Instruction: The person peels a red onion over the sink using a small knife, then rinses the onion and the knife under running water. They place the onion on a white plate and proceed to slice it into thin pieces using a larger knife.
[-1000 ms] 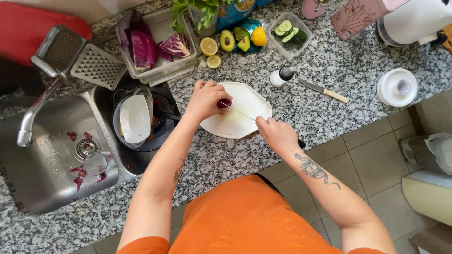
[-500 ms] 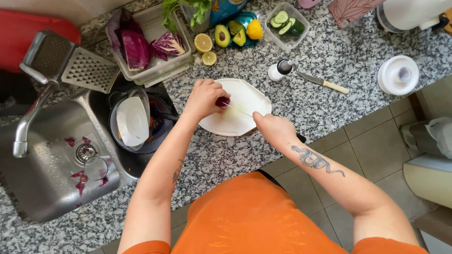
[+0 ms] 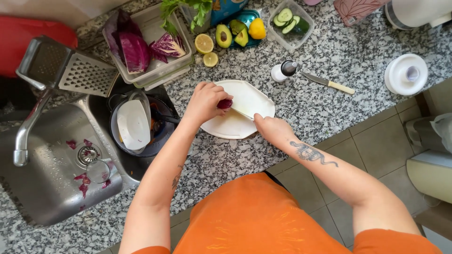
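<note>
**Around the speckled granite surface**

A clear plastic tub (image 3: 155, 70) near the back edge of the speckled granite surface (image 3: 329, 61) holds purple cabbage pieces (image 3: 134, 49). A metal box grater (image 3: 66, 70) lies tilted beside it. Two lemon halves (image 3: 205, 47) sit next to a blue tray with halved avocado (image 3: 225, 35). A clear container of cucumber slices (image 3: 288, 21) stands nearby. A small cream-handled knife (image 3: 328, 83) lies apart, near a round white lid (image 3: 406, 74). The steel sink (image 3: 47, 183) shows purple scraps.
</note>
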